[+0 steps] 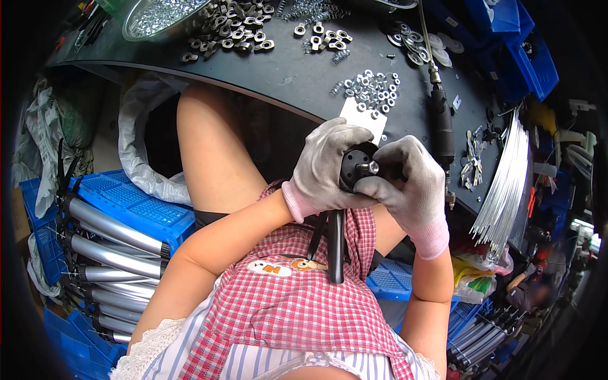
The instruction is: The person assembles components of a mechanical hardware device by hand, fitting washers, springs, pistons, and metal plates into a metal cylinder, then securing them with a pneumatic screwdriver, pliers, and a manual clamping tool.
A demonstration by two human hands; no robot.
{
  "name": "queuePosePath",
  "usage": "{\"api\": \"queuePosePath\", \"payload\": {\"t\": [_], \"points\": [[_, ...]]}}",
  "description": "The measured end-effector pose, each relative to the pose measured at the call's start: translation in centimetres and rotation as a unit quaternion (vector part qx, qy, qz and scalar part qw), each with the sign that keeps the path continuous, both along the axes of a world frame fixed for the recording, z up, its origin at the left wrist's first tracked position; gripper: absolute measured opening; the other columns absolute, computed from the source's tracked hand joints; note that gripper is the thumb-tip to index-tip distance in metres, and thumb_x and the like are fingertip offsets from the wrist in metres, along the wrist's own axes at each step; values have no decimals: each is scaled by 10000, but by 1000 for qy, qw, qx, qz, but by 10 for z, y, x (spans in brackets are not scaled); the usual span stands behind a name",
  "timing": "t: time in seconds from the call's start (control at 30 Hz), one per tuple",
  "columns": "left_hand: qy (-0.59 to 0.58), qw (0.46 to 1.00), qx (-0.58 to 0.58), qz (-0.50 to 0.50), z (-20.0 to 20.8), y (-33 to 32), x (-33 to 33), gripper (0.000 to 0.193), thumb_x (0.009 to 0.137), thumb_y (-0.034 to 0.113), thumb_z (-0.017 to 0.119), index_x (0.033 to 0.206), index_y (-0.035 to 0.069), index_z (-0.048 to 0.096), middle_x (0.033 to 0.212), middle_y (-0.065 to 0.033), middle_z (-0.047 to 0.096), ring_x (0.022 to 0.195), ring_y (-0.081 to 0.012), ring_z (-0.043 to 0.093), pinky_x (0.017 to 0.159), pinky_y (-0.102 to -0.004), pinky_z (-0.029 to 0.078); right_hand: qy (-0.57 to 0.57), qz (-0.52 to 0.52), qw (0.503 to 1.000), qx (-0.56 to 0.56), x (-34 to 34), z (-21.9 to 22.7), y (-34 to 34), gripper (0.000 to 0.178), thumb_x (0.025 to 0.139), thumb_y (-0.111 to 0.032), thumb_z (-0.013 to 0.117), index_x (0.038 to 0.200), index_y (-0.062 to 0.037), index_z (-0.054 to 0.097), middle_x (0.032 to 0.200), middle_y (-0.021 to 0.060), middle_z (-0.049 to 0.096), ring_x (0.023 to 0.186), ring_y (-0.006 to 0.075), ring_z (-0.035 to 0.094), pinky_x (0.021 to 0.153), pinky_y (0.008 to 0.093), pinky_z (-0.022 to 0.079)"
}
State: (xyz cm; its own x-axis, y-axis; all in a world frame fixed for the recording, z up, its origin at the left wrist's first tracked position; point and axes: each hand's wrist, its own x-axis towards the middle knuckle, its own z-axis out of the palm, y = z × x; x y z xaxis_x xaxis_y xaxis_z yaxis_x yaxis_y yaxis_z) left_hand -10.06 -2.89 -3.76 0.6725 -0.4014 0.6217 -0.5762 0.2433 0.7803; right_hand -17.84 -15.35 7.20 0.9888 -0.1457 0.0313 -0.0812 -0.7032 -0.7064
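Observation:
Both my hands wear grey-white gloves with pink cuffs and meet above my lap. My left hand is wrapped round a black round part whose flat end has small holes. A short silver pin sticks out from its middle. My right hand is closed beside it, thumb and forefinger bent about the pin; whether something small lies between them is hidden. Below my hands a black tube with a handle-like shape hangs over my checked apron; its join to the round part is covered by my left hand.
On the dark bench lie small nuts or washers, metal lugs, springs and a white card. A black air screwdriver hangs right, near thin silver rods. Silver tubes sit by blue crates left.

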Motion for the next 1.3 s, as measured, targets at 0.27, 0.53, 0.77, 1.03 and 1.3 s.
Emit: {"api": "queuePosePath", "payload": {"t": [0.27,0.53,0.77,1.03,1.3], "points": [[51,997,-49,8,-2,-3,-10,929,494,414,883,1242,73,450,979,-115,649,896,-343,612,838,-449,463,-103,33,993,-55,-11,-16,-10,602,732,-600,644,1058,-94,664,1058,118,620,1068,321,549,918,424,407],[-30,999,-15,31,9,1,-2,941,478,385,886,1252,80,447,946,-131,650,850,-349,602,810,-444,470,-115,-97,968,200,-22,-30,-8,764,830,-739,396,1086,-72,664,1234,152,569,1170,359,497,1043,485,296],[-22,999,7,40,8,5,-4,872,479,384,883,1186,71,479,1014,-120,630,896,-377,596,857,-460,461,-94,-82,991,53,-25,-28,-13,945,795,-825,236,1168,-57,641,1228,174,566,1307,364,359,1086,476,237],[-42,998,6,50,4,1,-4,821,501,401,870,1158,70,505,1046,-103,625,938,-346,608,952,-463,422,-132,-9,991,-5,-22,-48,-9,1000,773,-848,206,1207,-40,604,1356,235,444,1327,397,308,1104,498,166],[-11,1000,26,13,-1,4,-3,872,486,403,890,1186,67,491,1045,-105,630,933,-321,604,912,-448,433,-114,-69,991,7,-24,-27,-8,926,835,-789,161,1083,-61,677,1211,182,581,1280,392,377,1090,486,217]]}}
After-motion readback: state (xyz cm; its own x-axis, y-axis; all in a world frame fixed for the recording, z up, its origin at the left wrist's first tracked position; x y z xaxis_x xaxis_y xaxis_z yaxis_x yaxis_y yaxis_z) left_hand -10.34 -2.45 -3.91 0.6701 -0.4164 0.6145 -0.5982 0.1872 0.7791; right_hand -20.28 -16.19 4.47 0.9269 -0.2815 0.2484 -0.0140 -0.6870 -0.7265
